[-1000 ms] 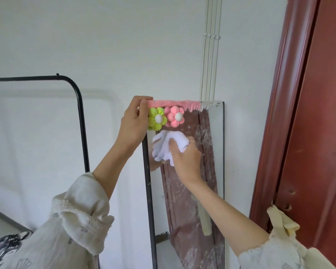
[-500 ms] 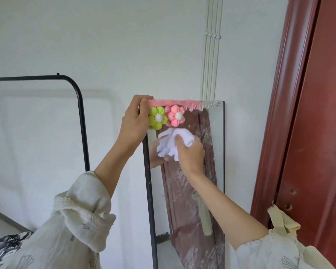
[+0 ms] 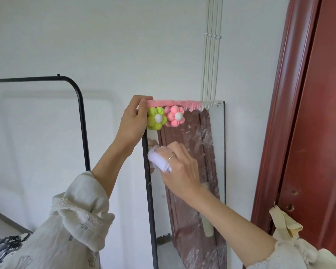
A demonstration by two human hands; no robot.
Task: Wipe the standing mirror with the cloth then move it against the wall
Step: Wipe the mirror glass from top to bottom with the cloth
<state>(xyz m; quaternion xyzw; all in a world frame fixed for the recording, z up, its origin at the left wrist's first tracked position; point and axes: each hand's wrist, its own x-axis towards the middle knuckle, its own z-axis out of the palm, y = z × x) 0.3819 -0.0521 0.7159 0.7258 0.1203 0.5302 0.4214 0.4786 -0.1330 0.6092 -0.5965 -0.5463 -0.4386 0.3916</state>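
The mirror [image 3: 202, 191] runs off the bottom edge; the cloth [image 3: 159, 162] is mostly hidden.

A white cloth [image 3: 159, 161] meets the streaked glass of a standing mirror [image 3: 198, 144], whose frame is thin and black. Its top edge carries a pink dripping trim [image 3: 169, 103] that turns white toward the right corner. Below the trim sit two puffy flowers, one lime green [image 3: 156, 118] and one pink [image 3: 175, 116], each with a white centre. The glass reflects dark reddish-brown. A silver ring [image 3: 170, 157] shows on the right hand [image 3: 179, 169]. The sleeves [image 3: 80, 216] are off-white with pale lace and faint grey shell prints. The wall [image 3: 105, 45] is white, the door frame [image 3: 299, 113] deep red-brown, the clothes rack [image 3: 80, 98] black.
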